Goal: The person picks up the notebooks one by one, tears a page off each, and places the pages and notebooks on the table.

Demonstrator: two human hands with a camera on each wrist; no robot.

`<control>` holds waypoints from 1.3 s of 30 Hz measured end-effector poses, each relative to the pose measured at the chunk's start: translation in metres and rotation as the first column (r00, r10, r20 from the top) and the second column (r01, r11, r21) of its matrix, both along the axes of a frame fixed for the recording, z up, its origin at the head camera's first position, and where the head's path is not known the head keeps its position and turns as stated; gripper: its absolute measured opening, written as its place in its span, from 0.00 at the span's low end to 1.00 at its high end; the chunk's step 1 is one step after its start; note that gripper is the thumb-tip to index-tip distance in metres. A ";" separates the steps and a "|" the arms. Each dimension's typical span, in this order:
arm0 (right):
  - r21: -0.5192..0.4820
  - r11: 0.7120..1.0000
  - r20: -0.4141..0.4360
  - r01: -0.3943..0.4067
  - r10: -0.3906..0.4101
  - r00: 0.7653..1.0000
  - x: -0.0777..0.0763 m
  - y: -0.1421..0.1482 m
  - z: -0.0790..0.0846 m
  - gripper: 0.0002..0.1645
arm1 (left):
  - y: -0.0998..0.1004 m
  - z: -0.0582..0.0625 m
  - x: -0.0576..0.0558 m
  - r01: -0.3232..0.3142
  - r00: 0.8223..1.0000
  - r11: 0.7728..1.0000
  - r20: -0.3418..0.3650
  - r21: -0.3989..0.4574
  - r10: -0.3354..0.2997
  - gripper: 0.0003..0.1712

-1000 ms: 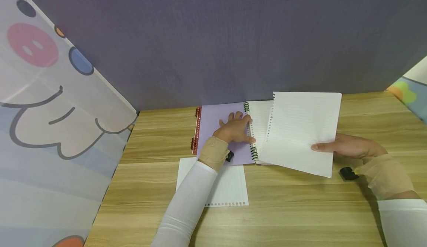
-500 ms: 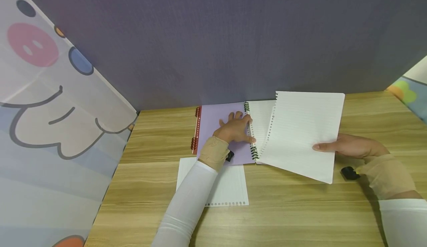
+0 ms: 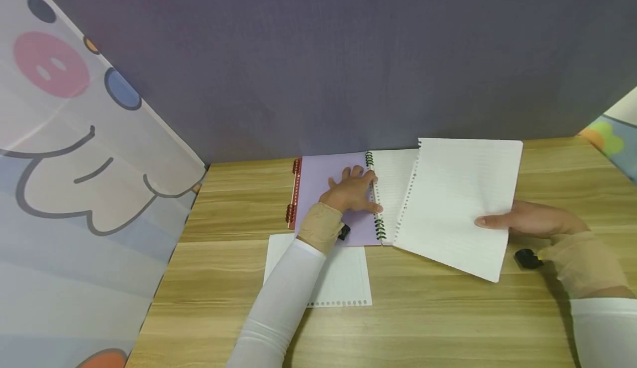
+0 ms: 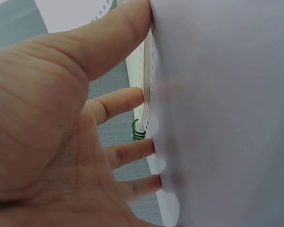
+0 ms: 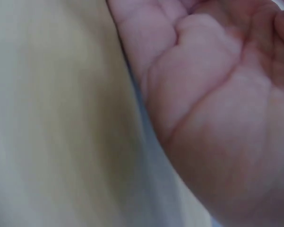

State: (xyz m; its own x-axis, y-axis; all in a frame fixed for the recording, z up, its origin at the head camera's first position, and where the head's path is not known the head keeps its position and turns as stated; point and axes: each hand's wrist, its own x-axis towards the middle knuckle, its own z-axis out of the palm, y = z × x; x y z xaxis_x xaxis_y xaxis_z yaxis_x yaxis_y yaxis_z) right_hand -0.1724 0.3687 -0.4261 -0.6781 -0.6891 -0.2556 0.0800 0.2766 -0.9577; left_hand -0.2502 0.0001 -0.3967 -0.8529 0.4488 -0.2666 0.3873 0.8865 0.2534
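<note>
A spiral notebook with green coils (image 3: 380, 229) lies open near the back of the table, its purple left side (image 3: 318, 183) over a red-coiled notebook (image 3: 293, 191). My left hand (image 3: 348, 192) presses on the purple side with spread fingertips, next to the binding. In the left wrist view, the fingertips (image 4: 146, 145) touch the surface beside the coil. A loose sheet of lined paper (image 3: 458, 191), holes along its left edge, hangs tilted over the notebook's right page (image 3: 390, 174). My right hand (image 3: 537, 218) pinches its right edge, thumb on top; the other fingers are hidden behind.
Another loose sheet (image 3: 343, 279) with punched holes lies in front of the notebook, partly under the left forearm. A dark grey panel (image 3: 348, 64) rises behind the table (image 3: 423, 324). A cartoon-patterned wall (image 3: 74, 191) stands on the left.
My right hand has moved a little to the right, taking the loose sheet with it. More of the notebook's right page shows. The left hand keeps its place.
</note>
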 end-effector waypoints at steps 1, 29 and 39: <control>-0.021 1.000 0.006 -0.009 0.009 1.000 0.000 0.003 -0.001 0.21 | 0.000 0.000 0.000 -0.002 1.000 1.000 0.000 -0.003 0.002 0.43; 0.039 0.998 0.019 0.057 -0.058 0.998 -0.003 0.000 -0.001 0.31 | 0.001 -0.001 0.000 -0.019 1.000 1.000 -0.006 -0.006 0.019 0.44; 0.218 0.955 -0.170 0.203 -0.168 0.971 -0.002 -0.011 0.015 0.33 | 0.002 -0.001 0.001 -0.019 1.000 1.000 -0.019 -0.010 0.019 0.44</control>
State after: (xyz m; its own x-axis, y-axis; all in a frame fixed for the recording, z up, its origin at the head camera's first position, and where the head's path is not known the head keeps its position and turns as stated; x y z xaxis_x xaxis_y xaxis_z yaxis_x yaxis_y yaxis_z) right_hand -0.1742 0.3575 -0.4110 -0.8304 -0.4811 -0.2810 0.0138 0.4864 -0.8736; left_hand -0.2490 0.0019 -0.3972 -0.8662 0.4300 -0.2546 0.3752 0.8961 0.2371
